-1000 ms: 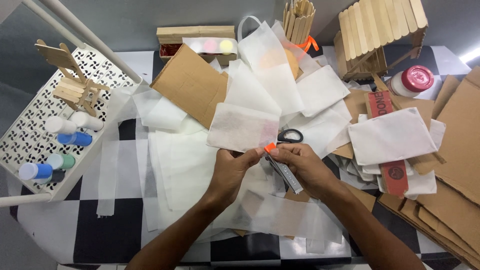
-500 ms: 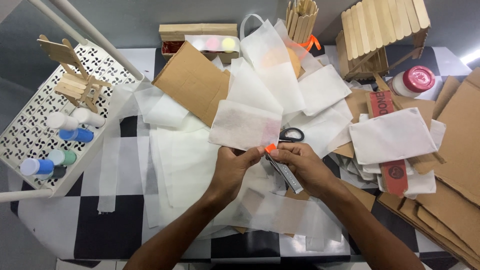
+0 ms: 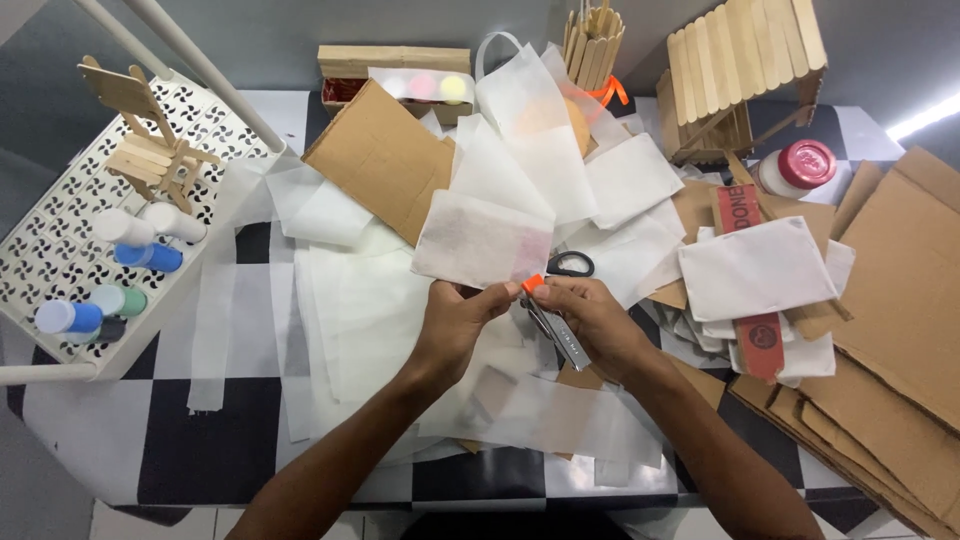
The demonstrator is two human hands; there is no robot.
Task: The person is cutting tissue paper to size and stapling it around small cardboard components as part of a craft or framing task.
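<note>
My left hand [image 3: 455,325] pinches the lower edge of a white rectangular paper pouch [image 3: 480,240] held up over the table. My right hand [image 3: 592,322] grips a slim silver cutter [image 3: 560,338] with an orange tip [image 3: 533,283]; the tip touches the pouch's lower right corner. The two hands almost meet in the middle of the view. Black scissor handles [image 3: 570,264] lie just behind my right hand, partly under white sheets.
White paper sheets [image 3: 350,300] cover the checkered table [image 3: 200,440]. Cardboard pieces [image 3: 385,160] lie behind and at the right [image 3: 900,300]. A white perforated tray [image 3: 60,240] with paint bottles and a small wooden easel stands left. Stick-built wooden models [image 3: 740,70] and a red-lidded jar [image 3: 800,165] stand at the back.
Both hands stay almost still, holding the pouch and the cutter in the same place.
</note>
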